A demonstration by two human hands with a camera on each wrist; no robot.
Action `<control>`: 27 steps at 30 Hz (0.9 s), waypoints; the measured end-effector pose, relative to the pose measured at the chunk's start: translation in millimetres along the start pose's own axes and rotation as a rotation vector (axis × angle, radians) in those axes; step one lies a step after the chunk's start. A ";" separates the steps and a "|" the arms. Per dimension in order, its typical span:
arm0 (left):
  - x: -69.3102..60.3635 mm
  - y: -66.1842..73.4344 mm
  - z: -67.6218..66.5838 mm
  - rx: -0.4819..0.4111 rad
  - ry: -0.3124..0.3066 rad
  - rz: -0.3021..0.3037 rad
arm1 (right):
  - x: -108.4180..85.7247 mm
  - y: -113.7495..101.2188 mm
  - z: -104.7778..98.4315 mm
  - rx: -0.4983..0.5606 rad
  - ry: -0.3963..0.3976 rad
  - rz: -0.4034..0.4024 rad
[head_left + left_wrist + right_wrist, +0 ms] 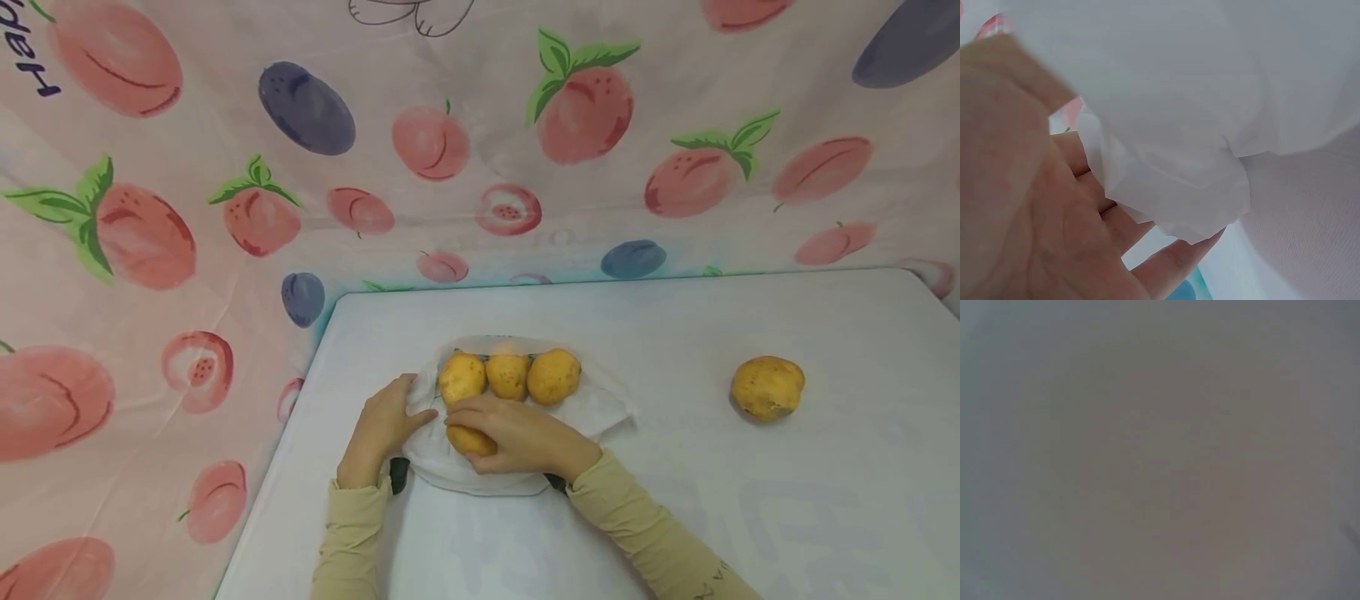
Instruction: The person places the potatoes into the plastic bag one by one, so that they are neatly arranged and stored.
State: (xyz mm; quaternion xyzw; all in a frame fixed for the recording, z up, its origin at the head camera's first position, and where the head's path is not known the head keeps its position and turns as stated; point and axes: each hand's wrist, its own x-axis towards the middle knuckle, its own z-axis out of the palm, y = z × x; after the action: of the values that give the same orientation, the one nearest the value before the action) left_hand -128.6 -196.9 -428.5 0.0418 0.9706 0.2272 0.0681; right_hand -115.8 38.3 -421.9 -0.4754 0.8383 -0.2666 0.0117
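My right hand (517,429) grips a yellow potato (471,440) from above, over the near left part of a thin white bag (495,482). Three more potatoes sit in a row at the bag's far side: one at left (462,379), one in the middle (507,377) and one at right (554,377). At the bag's left edge rests my left hand (381,427), thumb and fingers spread apart. In the left wrist view, the fingers of that hand (1066,206) lie loosely behind the white sheet of the bag (1166,187). The right wrist view is too blurred to read.
Another potato (767,388) lies alone on the right of the white table (712,517). Behind and to the left hangs a fruit-printed cloth (465,83). Dark wrist straps show below both hands.
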 end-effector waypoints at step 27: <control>-0.5 -2.7 1.2 0.017 0.016 0.017 | -1.1 12.8 -4.5 0.001 -0.045 -0.098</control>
State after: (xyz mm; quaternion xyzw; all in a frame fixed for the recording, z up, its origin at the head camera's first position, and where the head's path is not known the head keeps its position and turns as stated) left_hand -128.1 -198.8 -430.6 0.0490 0.9725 0.2200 0.0582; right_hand -126.6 46.4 -424.1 -0.5218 0.8133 -0.2566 0.0179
